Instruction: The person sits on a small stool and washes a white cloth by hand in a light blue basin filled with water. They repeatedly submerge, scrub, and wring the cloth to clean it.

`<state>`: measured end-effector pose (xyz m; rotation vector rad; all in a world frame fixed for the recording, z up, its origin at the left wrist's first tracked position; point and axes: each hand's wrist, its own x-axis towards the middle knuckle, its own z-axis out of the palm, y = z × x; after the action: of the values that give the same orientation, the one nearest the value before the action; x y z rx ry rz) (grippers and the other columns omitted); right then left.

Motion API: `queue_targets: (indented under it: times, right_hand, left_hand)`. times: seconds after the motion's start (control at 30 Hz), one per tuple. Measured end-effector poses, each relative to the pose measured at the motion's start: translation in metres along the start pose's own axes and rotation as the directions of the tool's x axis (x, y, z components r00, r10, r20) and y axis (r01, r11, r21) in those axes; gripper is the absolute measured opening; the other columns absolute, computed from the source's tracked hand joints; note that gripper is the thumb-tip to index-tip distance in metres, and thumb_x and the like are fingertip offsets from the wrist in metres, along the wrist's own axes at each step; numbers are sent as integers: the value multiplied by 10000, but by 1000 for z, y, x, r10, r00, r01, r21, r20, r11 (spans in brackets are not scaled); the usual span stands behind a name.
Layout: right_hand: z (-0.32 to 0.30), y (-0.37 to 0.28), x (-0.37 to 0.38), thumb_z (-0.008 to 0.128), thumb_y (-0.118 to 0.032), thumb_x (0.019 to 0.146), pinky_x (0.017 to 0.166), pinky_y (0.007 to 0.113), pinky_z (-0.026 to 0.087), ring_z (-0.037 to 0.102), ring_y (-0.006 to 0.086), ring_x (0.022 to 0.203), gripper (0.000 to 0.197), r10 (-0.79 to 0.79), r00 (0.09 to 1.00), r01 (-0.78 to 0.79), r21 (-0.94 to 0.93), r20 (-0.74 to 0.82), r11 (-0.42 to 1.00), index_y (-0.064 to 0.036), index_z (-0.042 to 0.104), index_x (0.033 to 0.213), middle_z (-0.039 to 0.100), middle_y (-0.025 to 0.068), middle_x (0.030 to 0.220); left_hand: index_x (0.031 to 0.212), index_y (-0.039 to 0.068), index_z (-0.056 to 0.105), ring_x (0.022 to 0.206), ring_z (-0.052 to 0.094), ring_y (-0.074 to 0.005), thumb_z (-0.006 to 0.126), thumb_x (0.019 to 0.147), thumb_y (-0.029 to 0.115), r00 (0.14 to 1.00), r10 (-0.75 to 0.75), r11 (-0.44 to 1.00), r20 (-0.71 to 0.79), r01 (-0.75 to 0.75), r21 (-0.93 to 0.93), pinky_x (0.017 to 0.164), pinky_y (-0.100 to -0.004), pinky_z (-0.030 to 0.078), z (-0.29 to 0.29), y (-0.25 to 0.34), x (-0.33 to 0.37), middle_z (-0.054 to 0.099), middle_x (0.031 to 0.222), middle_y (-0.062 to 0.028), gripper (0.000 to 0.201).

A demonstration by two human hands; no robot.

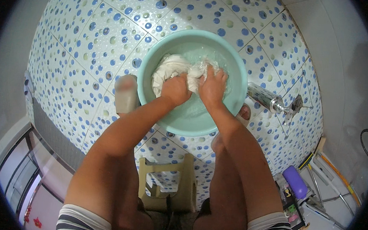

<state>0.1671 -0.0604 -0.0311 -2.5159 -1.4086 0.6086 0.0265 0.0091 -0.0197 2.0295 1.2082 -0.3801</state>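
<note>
A round pale-green basin holding water stands on the floor in front of me. In it lies a wet white cloth, bunched up on the left, with a narrower gathered stretch running toward the right. My left hand is closed on the cloth near the middle of the basin. Just right of it, my right hand grips the other end, fingers curled over it. Water is splashed and rippled around the right hand's fingers. How the cloth lies beneath both hands is hidden.
Beige slippers flank the basin. A beige plastic stool is between my legs. Right of the basin is a shiny metal cylinder with a fitting at its end. A purple object and metal poles are at lower right. The tiled floor looks wet.
</note>
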Motion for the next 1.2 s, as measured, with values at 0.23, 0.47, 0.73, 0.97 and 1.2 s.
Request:
queue_targets:
  times: [0.23, 0.47, 0.73, 0.97, 1.2]
  right_hand:
    - [-46, -57, -43, 701, -244, 928, 686, 528, 547, 677, 456, 780, 199, -221, 968, 252, 507, -122, 824, -60, 640, 973, 685, 216, 893]
    - [-55, -59, -44, 763, -247, 875, 586, 476, 539, 667, 400, 643, 240, -314, 917, 396, 471, -246, 789, -81, 628, 767, 668, 186, 770]
    - [-96, -11, -5, 663, -219, 962, 856, 376, 568, 711, 284, 906, 363, 214, 837, -437, 850, 504, -295, 59, 654, 1195, 725, 153, 1070]
    - [-126, -16, -33, 665, -309, 915, 968, 424, 576, 721, 298, 1027, 507, -183, 612, -746, 485, 770, -456, 40, 627, 1281, 713, 170, 1156]
    - [-106, 27, -46, 685, -229, 893, 967, 419, 577, 727, 303, 1028, 470, -431, 550, -831, 423, 715, -361, 68, 651, 1255, 734, 198, 1130]
  left_hand:
    - [1157, 81, 664, 904, 734, -396, 769, 810, 258, 969, 236, 874, -79, -247, -419, 808, -466, 579, 7, -23, -1, 754, 972, -193, 403]
    - [1083, 137, 755, 946, 722, -372, 778, 787, 212, 918, 310, 660, -248, -396, -638, 856, -459, 562, 13, -21, -12, 757, 986, -149, 306]
    - [1138, -11, 595, 851, 688, -366, 769, 898, 355, 778, 474, 713, -412, -614, -339, 760, -434, 531, -27, 8, -69, 679, 906, -209, 471]
    - [1483, 39, 482, 1078, 697, -321, 164, 889, 933, 741, 288, -339, 607, 671, -659, 960, -432, 560, -24, 16, -24, 687, 1200, -188, 1120]
    - [1211, 84, 630, 737, 624, -188, 623, 1005, 479, 922, 128, -492, 364, 378, -784, 720, -346, 556, -60, 14, 7, 639, 854, -67, 446]
